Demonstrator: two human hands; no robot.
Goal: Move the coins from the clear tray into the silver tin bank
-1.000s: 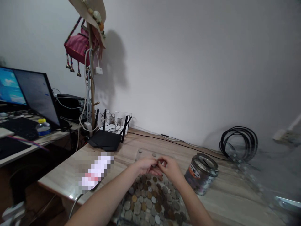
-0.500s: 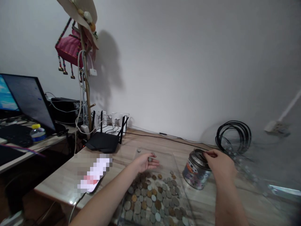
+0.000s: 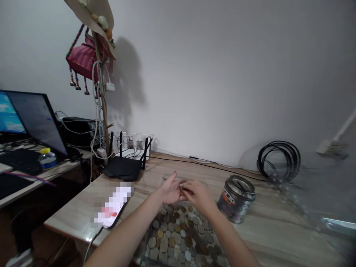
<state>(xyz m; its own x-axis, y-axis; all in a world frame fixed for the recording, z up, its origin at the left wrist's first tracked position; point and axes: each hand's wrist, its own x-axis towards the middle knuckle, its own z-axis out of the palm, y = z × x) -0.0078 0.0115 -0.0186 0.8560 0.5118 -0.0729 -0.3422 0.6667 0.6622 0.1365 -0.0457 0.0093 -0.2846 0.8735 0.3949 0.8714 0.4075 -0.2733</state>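
My left hand (image 3: 170, 190) is held palm up over the far end of a spread of several coins (image 3: 178, 237), with its fingers partly stretched out. My right hand (image 3: 198, 194) has its fingertips pinched together in the left palm, where I cannot make out what they grip. Both hands are slightly blurred. A round tin can (image 3: 236, 198) with a slotted lid stands on the wooden table (image 3: 267, 233), to the right of my hands.
A black router (image 3: 122, 167) and a power strip sit at the back left. A blurred-out phone (image 3: 112, 205) lies left of the coins. A coil of black cable (image 3: 279, 159) leans on the wall. A monitor (image 3: 39, 122) and water bottle (image 3: 47, 158) stand on a lower desk.
My right hand was at the tin can's lid half a second ago and has come back left to the left palm. The left hand has opened a little.
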